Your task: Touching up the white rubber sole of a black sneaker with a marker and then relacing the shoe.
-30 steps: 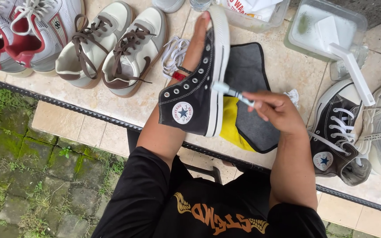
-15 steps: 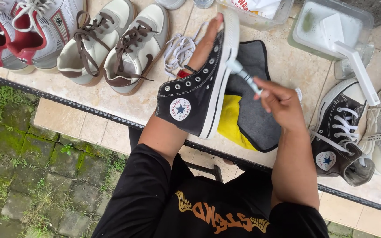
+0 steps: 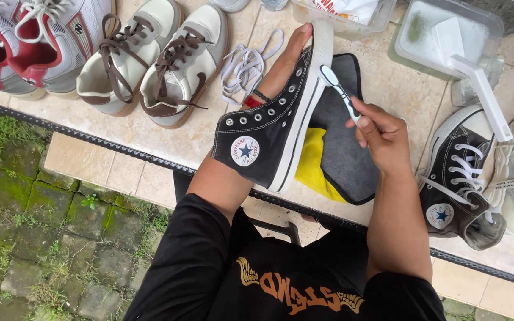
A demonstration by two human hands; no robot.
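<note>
the left hand (image 3: pixel 284 59) is thrust inside a black high-top sneaker (image 3: pixel 269 128), holding it above the bench's front edge, sole toward the right hand (image 3: pixel 382 137). that hand grips a toothbrush (image 3: pixel 337 89), bristles touching the white sole rim. at the back edge, a clear tub (image 3: pixel 447 35) holds whitish liquid and a white brush.

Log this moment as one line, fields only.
left hand: inside black high-top sneaker, holding it up | right hand: grips toothbrush, bristles at white sole edge | below: dark and yellow cloth
</note>
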